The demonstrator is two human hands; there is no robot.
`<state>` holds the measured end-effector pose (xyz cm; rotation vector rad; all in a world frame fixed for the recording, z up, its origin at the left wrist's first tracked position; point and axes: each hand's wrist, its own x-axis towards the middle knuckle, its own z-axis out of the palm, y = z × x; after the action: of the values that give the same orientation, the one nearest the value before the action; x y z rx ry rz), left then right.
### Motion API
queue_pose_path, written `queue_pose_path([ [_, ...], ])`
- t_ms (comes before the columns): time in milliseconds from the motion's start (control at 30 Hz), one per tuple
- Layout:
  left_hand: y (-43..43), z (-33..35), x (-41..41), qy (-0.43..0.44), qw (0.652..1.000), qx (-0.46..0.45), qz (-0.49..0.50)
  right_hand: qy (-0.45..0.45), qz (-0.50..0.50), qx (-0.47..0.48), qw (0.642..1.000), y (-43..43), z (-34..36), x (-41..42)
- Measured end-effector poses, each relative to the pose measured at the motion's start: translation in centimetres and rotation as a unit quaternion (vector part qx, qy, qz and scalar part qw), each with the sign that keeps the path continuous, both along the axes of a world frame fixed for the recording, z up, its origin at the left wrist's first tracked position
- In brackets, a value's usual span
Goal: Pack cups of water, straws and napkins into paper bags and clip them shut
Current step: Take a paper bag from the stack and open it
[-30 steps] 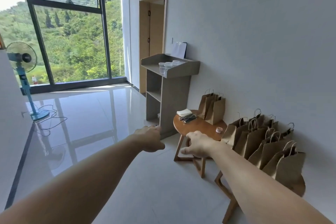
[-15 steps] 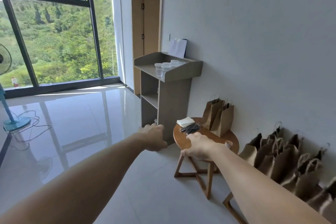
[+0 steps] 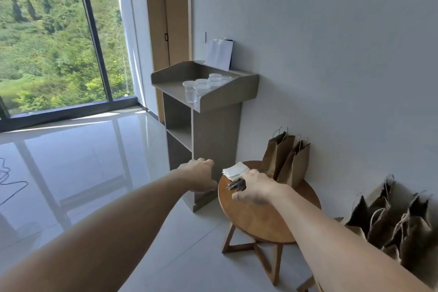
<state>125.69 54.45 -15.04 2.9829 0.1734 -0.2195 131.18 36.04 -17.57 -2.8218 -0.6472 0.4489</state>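
A round wooden stool (image 3: pixel 260 218) stands by the wall. On it lie a stack of white napkins (image 3: pixel 234 170), a pile of dark clips or straws (image 3: pixel 235 185) and two upright brown paper bags (image 3: pixel 288 161). Several clear lidded cups of water (image 3: pixel 201 86) sit on a grey cabinet (image 3: pixel 220 102) behind. My right hand (image 3: pixel 257 188) hovers over the stool beside the dark pile, fingers loosely curled, holding nothing. My left hand (image 3: pixel 200 174) hangs left of the stool, loosely curled and empty.
Several more brown paper bags (image 3: pixel 391 223) stand on a second stool at the right by the white wall. A white sheet (image 3: pixel 219 54) leans on the cabinet's back. Glossy tiled floor stretches left toward a large window; a cable (image 3: pixel 9 182) lies at far left.
The view has moved closer and turned right; the fan has left the view. Both hands have advanced, the right one now over the stool's top near the dark pile.
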Motion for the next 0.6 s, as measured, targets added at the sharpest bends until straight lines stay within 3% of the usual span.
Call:
queue_pose_path([
  [400,8.1,-1.2,21.2,0.006,0.993,-0.001,-0.117,0.009,-0.127,-0.01,0.992,7.5,-1.3,16.3],
  [600,7.7,-2.4,29.6,0.033,0.985,-0.004,-0.171,0.03,-0.166,-0.018,0.986,7.2,-2.8,22.6],
])
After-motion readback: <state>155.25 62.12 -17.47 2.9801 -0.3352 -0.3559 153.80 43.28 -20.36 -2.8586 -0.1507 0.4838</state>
